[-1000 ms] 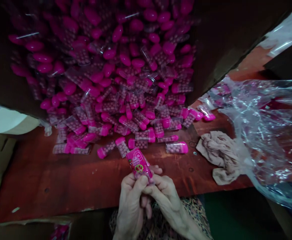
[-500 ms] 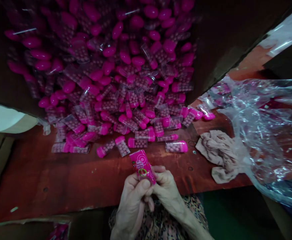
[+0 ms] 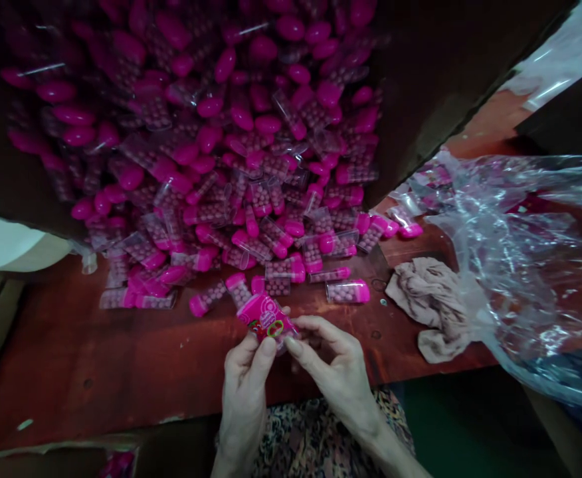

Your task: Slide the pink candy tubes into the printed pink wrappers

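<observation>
A pink printed wrapper (image 3: 266, 318) with a green and red picture is held up over the front part of the red-brown table. My left hand (image 3: 250, 378) pinches its lower left side, thumb on top. The thumb and fingers of my right hand (image 3: 333, 372) close on its lower right end, where something clear shows. Just behind it, a small clear container (image 3: 239, 290) with a pink cap and round pink beads lies on the table. Many more such containers (image 3: 276, 232) spill in a heap from a dark box.
The dark box (image 3: 450, 73) stands open towards me. At the right lie a crumpled beige cloth (image 3: 428, 302) and clear plastic bags (image 3: 525, 265). A white bowl (image 3: 14, 245) is at the left. Below the table's front edge (image 3: 171, 419), a carton (image 3: 52, 458) holds pink items.
The wrapper has moved a little left and tilted further over to the left. My hands have spread apart, my right hand shifting its fingers on the lower end. The view has shifted slightly.
</observation>
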A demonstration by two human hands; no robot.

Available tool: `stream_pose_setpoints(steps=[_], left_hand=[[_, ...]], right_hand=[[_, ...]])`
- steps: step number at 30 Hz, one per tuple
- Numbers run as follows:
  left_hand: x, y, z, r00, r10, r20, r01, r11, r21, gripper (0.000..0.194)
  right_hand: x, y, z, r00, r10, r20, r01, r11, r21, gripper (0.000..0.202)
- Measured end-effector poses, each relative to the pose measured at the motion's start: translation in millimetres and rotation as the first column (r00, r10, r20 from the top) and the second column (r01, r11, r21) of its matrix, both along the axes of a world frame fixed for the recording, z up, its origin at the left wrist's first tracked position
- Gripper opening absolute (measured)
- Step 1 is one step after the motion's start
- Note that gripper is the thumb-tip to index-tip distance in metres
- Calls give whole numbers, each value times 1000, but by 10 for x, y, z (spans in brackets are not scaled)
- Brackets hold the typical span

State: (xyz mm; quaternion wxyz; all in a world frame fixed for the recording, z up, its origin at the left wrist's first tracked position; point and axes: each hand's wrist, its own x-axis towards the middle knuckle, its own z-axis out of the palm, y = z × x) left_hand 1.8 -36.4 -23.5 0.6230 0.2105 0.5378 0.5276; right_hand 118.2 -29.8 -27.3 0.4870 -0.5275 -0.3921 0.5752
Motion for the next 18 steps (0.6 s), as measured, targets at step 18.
stream_pose_setpoints(steps=[18], left_hand=[[-52, 265, 39, 969, 227, 100, -215, 970, -112, 13]], right_hand=[[-15, -3, -70, 862, -53, 504, -245, 827, 506, 23]])
